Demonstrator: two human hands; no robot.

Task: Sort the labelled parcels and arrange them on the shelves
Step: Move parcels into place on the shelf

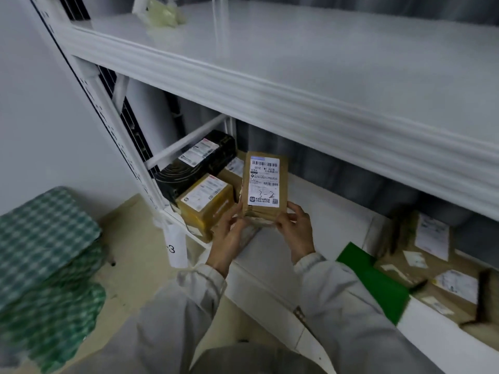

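Note:
I hold a small brown cardboard parcel (pixel 264 184) upright over the low shelf (pixel 318 233), its white label with a handwritten "3-2" facing me. My left hand (pixel 229 233) grips its lower left corner and my right hand (pixel 294 228) grips its lower right corner. Left of it on the same shelf stand a yellow-taped box (pixel 208 206) and a black box (pixel 197 166), both labelled. Another brown parcel (pixel 233 168) lies behind them, mostly hidden.
A white tag marked "3" (pixel 175 248) hangs from the shelf's left post. A green card (pixel 375 282) and several flat labelled parcels (pixel 432 255) lie on the shelf at right. The upper shelf (pixel 297 63) overhangs close above. Green checked bags (pixel 46 260) sit on the floor at left.

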